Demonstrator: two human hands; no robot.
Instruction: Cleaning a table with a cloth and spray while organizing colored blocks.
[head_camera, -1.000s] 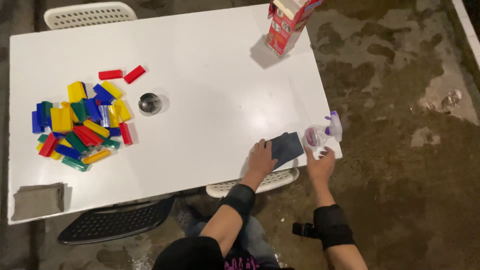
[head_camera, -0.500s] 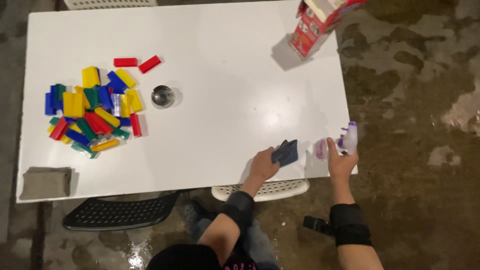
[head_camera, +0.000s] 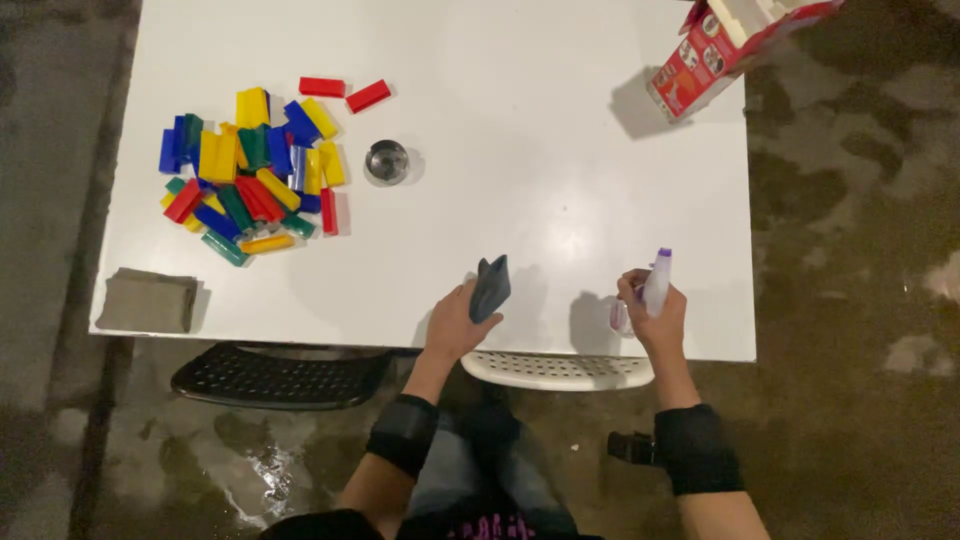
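Note:
My left hand (head_camera: 455, 325) grips a dark blue-grey cloth (head_camera: 489, 286), lifted and bunched just above the near edge of the white table (head_camera: 520, 160). My right hand (head_camera: 655, 318) is closed around a small spray bottle (head_camera: 655, 283) with a white and purple top, held upright over the table's near right edge. The two hands are apart, about a hand's width from each other.
A heap of several red, blue, yellow and green blocks (head_camera: 245, 180) lies at the left, with a small metal cup (head_camera: 386, 161) beside it. A folded grey cloth (head_camera: 148, 300) sits at the near left corner. A red and white carton (head_camera: 720, 50) stands far right. A white chair (head_camera: 555, 370) and a black chair (head_camera: 280, 375) are tucked under.
My left hand has raised the dark cloth from lying flat to standing bunched. My right hand has lifted the spray bottle upright. The view has shifted so the table sits lower and to the right.

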